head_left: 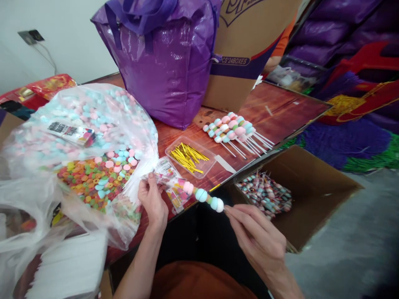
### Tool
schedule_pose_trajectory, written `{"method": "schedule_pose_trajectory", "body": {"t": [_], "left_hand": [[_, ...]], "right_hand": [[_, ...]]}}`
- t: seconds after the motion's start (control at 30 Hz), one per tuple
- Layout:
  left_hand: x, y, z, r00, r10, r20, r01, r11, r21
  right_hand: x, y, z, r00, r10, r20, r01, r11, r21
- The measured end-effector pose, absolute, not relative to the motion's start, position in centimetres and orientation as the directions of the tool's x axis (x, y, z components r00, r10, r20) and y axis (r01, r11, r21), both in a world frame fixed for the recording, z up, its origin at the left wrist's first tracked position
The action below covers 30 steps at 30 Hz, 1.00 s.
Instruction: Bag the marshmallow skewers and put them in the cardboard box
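Observation:
My left hand [153,203] pinches the printed clear wrapper [173,182] at its far end. A candy skewer [202,195] of pink, blue and white marshmallows with gummy rings between them has its pink end at the wrapper's mouth. My right hand [257,234] is closed at the white end of that skewer; its stick is mostly hidden by my fingers. Under the wrapper lie more printed wrappers [179,199] on the table. Just beyond stands a clear plastic tray [209,171] of gold twist ties [188,157].
Finished-looking skewers [232,128] lie in a row at the table's [280,104] right side. Left are a plastic bag of candies [96,174] and white sticks [70,265]. An open carton [314,195] of wrapped skewers stands below right. A purple bag [168,70] blocks the back.

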<state>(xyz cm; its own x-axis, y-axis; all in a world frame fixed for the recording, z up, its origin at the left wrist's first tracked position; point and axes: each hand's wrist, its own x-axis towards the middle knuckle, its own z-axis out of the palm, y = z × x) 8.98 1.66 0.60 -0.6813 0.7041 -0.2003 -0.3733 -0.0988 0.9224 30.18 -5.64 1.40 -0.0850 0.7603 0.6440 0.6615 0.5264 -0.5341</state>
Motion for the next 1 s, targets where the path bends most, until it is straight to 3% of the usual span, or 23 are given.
{"method": "schedule_pose_trajectory", "body": {"t": [0.1,0.23,0.33,0.6,1.0], "left_hand": [[8.9,1.8,0.7,-0.658,0.726,-0.198,-0.371,-0.084,0.925],[8.8,1.9,0.9,-0.593,0.771,-0.230,-0.424,-0.057,0.904],[8.8,1.8,0.8,-0.576,0.794,-0.192,-0.390,-0.061,0.919],[9.3,1.2,-0.6,-0.605,0.795,-0.047,-0.179,-0.079,0.981],[9.8,1.5,-0.9,-0.606,0.789,-0.102,-0.269,-0.083,0.960]], "right_hand": [[30.2,-5.5,1.4,-0.069,0.785,0.615,0.628,0.513,-0.585],[30.3,-4.8,1.7,-0.082,0.882,0.463,0.483,0.442,-0.756],[30.3,-4.6,1.7,-0.080,0.918,0.388,0.424,0.384,-0.820],[29.8,-4.9,1.6,-0.050,0.974,0.220,0.405,0.221,-0.887],[28.6,-4.9,1.6,-0.045,0.986,0.158,0.353,0.163,-0.921]]}}
